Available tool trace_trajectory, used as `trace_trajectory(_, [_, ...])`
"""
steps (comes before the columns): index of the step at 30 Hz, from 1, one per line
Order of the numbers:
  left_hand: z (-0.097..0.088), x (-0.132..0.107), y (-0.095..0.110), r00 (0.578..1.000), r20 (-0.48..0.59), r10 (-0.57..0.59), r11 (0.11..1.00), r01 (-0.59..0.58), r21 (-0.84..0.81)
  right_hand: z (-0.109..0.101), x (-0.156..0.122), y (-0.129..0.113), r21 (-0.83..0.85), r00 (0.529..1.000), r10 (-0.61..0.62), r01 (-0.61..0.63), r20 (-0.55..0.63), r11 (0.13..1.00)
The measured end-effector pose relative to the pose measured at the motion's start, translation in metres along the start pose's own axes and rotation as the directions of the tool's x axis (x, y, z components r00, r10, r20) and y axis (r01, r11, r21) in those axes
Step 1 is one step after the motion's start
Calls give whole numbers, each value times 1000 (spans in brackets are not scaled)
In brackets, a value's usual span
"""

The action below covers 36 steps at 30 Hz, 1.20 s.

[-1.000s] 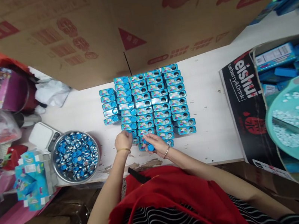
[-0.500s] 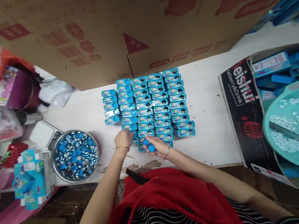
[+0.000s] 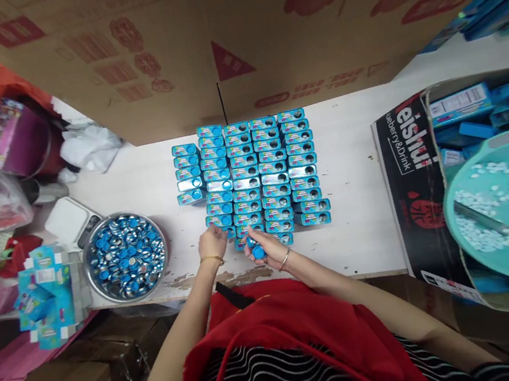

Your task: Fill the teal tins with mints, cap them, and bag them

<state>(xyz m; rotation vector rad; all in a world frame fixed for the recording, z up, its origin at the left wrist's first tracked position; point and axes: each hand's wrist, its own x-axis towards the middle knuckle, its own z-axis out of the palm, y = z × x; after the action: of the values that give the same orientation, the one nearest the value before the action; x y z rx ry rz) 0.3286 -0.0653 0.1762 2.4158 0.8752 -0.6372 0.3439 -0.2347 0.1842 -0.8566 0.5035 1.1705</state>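
Note:
Rows of small blue boxes (image 3: 246,183) stand packed together on the white tabletop. Many in the right-hand columns show a dark round hole in the top; the left-hand ones have a blue round cap there. My left hand (image 3: 213,243) is at the lower left corner of the block, its fingers curled against a box (image 3: 219,221); what lies under the fingertips is hidden. Close beside it, my right hand (image 3: 268,250) is closed around several blue caps (image 3: 258,252), over the front boxes.
To the left, a metal bowl (image 3: 125,256) holds many blue and silver caps, near a white scale (image 3: 67,219) and flattened blue cartons (image 3: 49,294). At right, a carton (image 3: 412,191) holds blue boxes and a turquoise basin (image 3: 490,272) with white pellets. A large cardboard box (image 3: 181,34) stands behind.
My left hand has drawn slightly back from the front left box. My right hand stays in place with the caps. The whole view has shifted a little.

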Motion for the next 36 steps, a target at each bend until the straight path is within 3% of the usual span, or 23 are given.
trace_trajectory(6, [-8,17,19,986,124,-109,966,75,249,-9,-3,-2,29,998,0,-2,57,1000])
trace_trajectory(11, [-15,15,24,990,122,-77,957,39,287,-13,-4,0,59,995,54,-59,83,997])
trace_trajectory(15, [-9,-16,23,975,166,147,971,-174,163,-17,-12,6,59,995,79,-82,62,995])
trace_trajectory(18, [8,-48,19,893,169,417,908,-404,-107,-20,-19,13,35,995,83,-85,47,996])
trace_trajectory(20, [19,-63,17,868,93,488,859,-459,-228,-22,-23,17,16,995,87,-88,56,996])
trace_trajectory(23, [31,-68,19,915,48,401,903,-386,-188,-29,-30,20,28,998,49,-51,46,998])
trace_trajectory(28, [38,-47,35,970,90,226,973,-228,21,-48,-45,19,39,1000,13,-13,5,999])
trace_trajectory(36, [38,-22,56,979,200,29,946,-92,312,-63,-47,19,65,997,2,-7,73,998])
